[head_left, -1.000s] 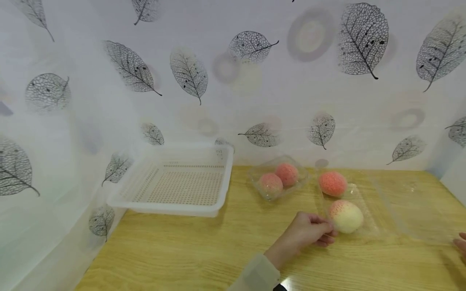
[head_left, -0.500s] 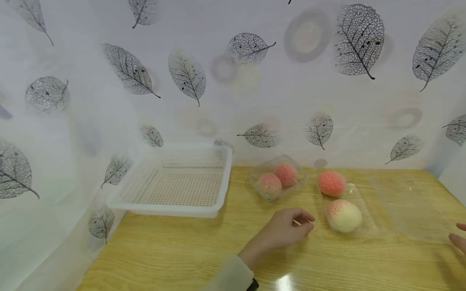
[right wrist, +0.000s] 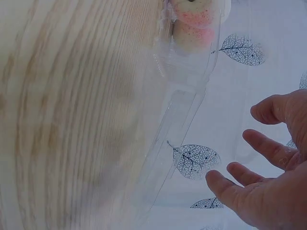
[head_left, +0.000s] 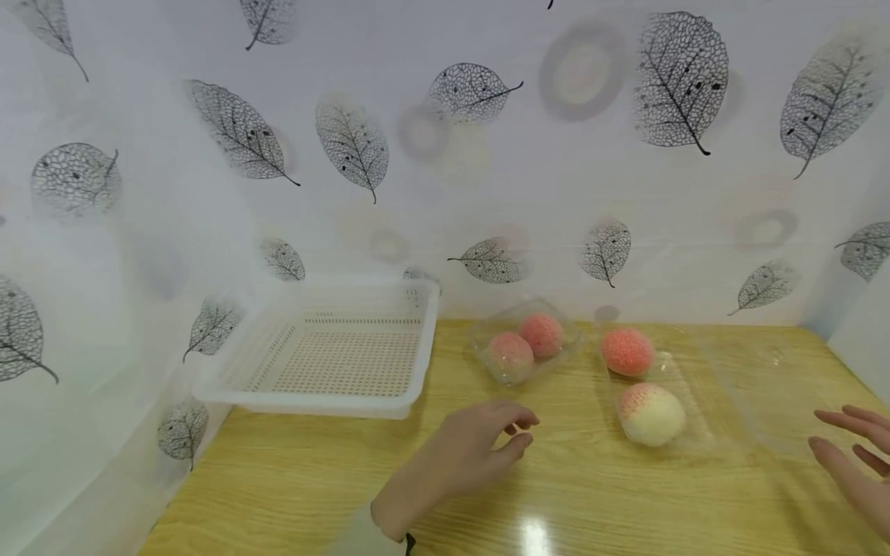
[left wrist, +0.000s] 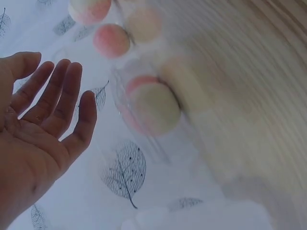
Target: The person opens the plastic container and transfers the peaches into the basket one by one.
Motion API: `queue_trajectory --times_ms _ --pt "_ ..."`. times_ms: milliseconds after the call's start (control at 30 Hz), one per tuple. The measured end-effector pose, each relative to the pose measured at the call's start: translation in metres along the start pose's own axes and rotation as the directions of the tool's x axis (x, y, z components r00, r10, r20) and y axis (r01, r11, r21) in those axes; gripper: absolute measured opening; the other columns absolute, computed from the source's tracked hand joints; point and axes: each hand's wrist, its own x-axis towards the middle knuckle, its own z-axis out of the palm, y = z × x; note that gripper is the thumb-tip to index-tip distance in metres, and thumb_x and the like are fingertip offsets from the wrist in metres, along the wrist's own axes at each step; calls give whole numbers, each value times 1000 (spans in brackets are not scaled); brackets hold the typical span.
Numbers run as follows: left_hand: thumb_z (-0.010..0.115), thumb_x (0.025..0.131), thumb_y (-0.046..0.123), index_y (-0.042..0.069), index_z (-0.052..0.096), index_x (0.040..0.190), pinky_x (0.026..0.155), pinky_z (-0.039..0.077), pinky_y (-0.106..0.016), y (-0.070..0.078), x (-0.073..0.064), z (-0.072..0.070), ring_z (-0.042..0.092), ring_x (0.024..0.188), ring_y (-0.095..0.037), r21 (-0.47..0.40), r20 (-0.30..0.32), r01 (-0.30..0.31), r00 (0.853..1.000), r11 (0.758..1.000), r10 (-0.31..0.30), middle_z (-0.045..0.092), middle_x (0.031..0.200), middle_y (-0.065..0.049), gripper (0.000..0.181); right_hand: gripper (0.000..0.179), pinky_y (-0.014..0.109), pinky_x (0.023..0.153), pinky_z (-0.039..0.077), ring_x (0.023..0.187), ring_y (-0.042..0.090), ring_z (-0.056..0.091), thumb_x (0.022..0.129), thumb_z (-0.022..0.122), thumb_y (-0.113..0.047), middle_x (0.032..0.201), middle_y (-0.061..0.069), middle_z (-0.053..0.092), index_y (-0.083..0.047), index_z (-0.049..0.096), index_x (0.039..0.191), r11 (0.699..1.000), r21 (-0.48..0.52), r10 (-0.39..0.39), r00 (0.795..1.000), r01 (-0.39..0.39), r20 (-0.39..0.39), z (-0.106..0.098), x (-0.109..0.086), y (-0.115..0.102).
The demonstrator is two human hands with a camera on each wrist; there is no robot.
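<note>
My left hand point(head_left: 473, 452) hovers over the table in front of the two-peach container, fingers loosely bent and holding nothing. In the left wrist view, its palm and spread fingers are bare. At the right edge, my right hand point(head_left: 858, 459) is spread near a clear plastic lid-like piece point(head_left: 772, 394), with nothing in its grasp. Between the hands, a red peach point(head_left: 628, 352) and a cream peach with a pink tip point(head_left: 651, 415) lie in an open clear plastic container point(head_left: 695, 421). Another clear container point(head_left: 572, 344) behind holds two pinkish peaches point(head_left: 511, 357).
A white perforated plastic basket point(head_left: 410, 405) stands at the back left, and no contents show in it. Leaf-patterned sheeting point(head_left: 528, 170) walls the wooden table point(head_left: 591, 502) at the back and sides.
My left hand has let go at the clear container beside the cream peach and moved left. My right hand has come further into view from the right. The peaches stay in place.
</note>
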Motion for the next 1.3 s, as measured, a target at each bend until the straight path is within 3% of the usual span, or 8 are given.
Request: queue_trajectory --times_ms 333,500,600,767,900,1033,1233,1300 --pt "75 94 21 16 75 106 79 57 -20 -13 -16 -16 71 89 -7 152 -171 -121 974 981 147 75 99 7 13 57 -9 97 19 133 -20 21 98 60 1 143 -37 29 -32 56 143 988 -12 -151 988 151 36 13 -2 -15" --pt "76 93 20 18 76 105 80 58 -25 -19 -25 -22 71 89 -7 194 -245 -170 945 966 216 75 98 7 12 43 -9 101 9 157 30 22 101 59 -4 165 17 31 9 53 141 981 -127 -131 981 149 141 19 0 -28" --pt "79 90 18 19 76 105 76 57 -25 -22 -31 -27 71 87 -7 229 -297 -167 926 959 232 75 97 7 16 42 -11 97 9 136 56 33 101 63 -10 153 38 36 11 56 136 971 -186 -113 976 148 186 23 1 -35" --pt "83 84 16 19 77 105 69 56 -25 -29 -44 -38 71 85 -7 283 -379 -105 901 953 212 75 97 7 22 35 -12 77 21 109 12 55 93 75 -15 139 31 54 -1 68 125 946 -219 -197 961 239 194 28 0 -40" --pt "84 82 13 21 77 106 71 58 -30 -33 -56 -49 71 85 -10 287 -434 -40 885 957 167 74 100 6 26 34 -1 65 33 97 -34 25 88 80 -17 134 25 59 -7 72 120 933 -200 -254 940 300 226 31 1 -42" --pt "83 82 11 21 77 107 75 60 -34 -42 -70 -59 72 90 -14 283 -460 -4 877 959 140 74 103 5 28 34 6 60 34 100 -37 23 87 81 -16 136 20 60 -10 72 120 923 -185 -288 925 337 247 34 1 -48" --pt "79 87 10 18 77 109 77 58 -40 -60 -94 -67 71 94 -18 284 -488 37 866 958 111 74 105 2 24 37 4 65 35 110 -35 29 83 84 -11 138 -36 44 -17 74 119 909 -105 -374 901 403 219 41 4 -57" --pt "80 85 11 18 78 109 76 55 -41 -64 -102 -71 71 95 -19 302 -498 71 862 951 94 74 106 3 26 39 3 67 34 113 -34 29 81 85 -10 138 -34 46 -19 74 118 898 -94 -402 889 429 218 44 6 -59"
